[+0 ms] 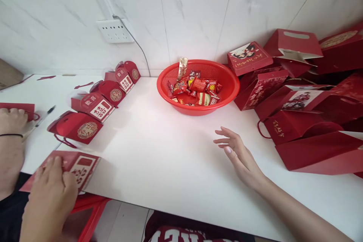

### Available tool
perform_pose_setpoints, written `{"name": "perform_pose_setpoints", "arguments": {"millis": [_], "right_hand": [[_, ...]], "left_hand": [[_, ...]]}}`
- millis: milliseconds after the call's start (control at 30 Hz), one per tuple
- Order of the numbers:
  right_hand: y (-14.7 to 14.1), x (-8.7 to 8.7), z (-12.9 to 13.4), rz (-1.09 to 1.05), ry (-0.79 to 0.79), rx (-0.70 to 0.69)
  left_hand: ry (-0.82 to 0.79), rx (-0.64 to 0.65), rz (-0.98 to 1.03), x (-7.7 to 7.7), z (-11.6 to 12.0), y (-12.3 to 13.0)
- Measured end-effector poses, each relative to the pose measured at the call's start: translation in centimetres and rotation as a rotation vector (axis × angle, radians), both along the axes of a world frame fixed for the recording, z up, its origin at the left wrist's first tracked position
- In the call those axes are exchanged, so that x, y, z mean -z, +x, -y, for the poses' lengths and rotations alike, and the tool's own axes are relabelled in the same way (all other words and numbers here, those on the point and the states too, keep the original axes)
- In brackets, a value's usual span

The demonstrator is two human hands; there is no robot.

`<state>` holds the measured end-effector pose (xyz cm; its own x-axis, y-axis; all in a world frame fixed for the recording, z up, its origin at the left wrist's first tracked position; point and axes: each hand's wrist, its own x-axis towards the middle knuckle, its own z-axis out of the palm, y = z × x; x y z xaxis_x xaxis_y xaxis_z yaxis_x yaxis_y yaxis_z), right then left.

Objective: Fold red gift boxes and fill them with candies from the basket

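At the lower left, my left hand (51,193) grips a red gift box (81,168) with a white-framed character label, near the table's front edge. Its fingers bend over the box's top, and its underside is hidden. My right hand (241,159) is raised over the white table (170,151), fingers apart and nothing in it. Beyond it, a red plastic basket (198,111) contains several wrapped sweets (198,85). A row of small red boxes (100,109) runs from left of centre towards the wall.
Large red gift bags (306,128) crowd the right side. At the far left, another person's hand (13,121) with a black wristband rests on a red item (27,109), beside a pen (45,115). A red stool (93,219) stands below the edge. A cable (138,45) hangs from the wall socket (115,31).
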<state>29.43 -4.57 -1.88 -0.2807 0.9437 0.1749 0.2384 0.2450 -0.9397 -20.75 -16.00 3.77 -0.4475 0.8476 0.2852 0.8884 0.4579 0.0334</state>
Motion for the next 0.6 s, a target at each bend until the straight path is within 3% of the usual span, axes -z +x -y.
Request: {"name": "perform_pose_setpoints", "arguments": {"millis": [100,267,467,600], "right_hand": [[0.0,-0.1,0.2,0.038,0.023,-0.013],[0.2,-0.3,0.3,0.111,0.08,-0.011],[0.4,-0.4,0.4,0.224,0.123,-0.036],[0.5,-0.6,0.4,0.299,0.168,-0.073]], "left_hand": [[0.075,-0.166,-0.04,-0.6,-1.8,-2.1],[0.043,-0.085,-0.074,-1.2,-4.8,-4.6],[0.041,-0.127,-0.159,-1.0,-4.7,-4.5],[0.144,-0.108,-0.219,-0.5,-4.2,-4.0]]}}
